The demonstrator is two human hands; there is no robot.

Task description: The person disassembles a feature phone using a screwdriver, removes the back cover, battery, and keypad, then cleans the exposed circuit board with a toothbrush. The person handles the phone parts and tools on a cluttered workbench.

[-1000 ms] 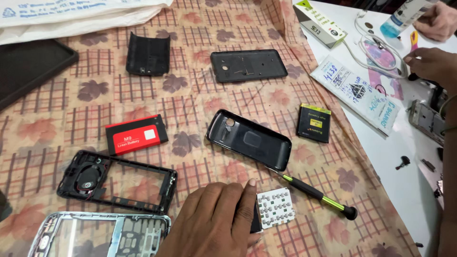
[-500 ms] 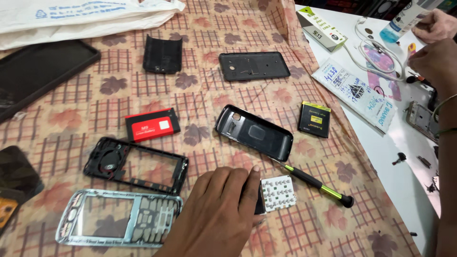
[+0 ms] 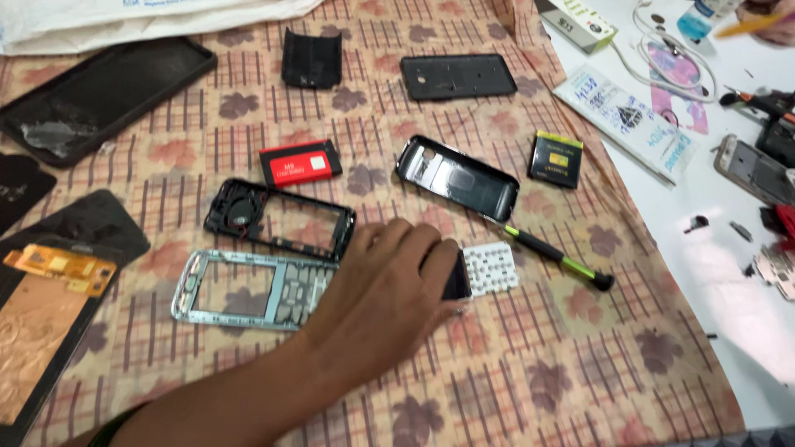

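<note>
My left hand (image 3: 385, 294) reaches in from the lower left and lies over a small dark phone part (image 3: 457, 276), with the fingers curled onto it. A white keypad mat (image 3: 490, 267) touches that part on its right. Just left of the hand lie a silver keypad frame (image 3: 236, 290) and a black phone frame (image 3: 277, 217). Beyond the fingertips are a black back cover (image 3: 455, 175) and a green-handled screwdriver (image 3: 559, 258). My right hand is out of view.
On the checked cloth (image 3: 530, 372) lie a red battery (image 3: 300, 162), a black-and-yellow battery (image 3: 556, 159), two more black covers (image 3: 310, 58) (image 3: 457, 76) and broken screens (image 3: 91, 99) at the left. The white table (image 3: 729, 273) on the right holds small parts. Part of a hand (image 3: 770, 15), whose I cannot tell, shows at the top right.
The view has shifted, showing more of the left side. My left hand stays on the dark part beside the keypad mat. The arm seen at the right edge is gone.
</note>
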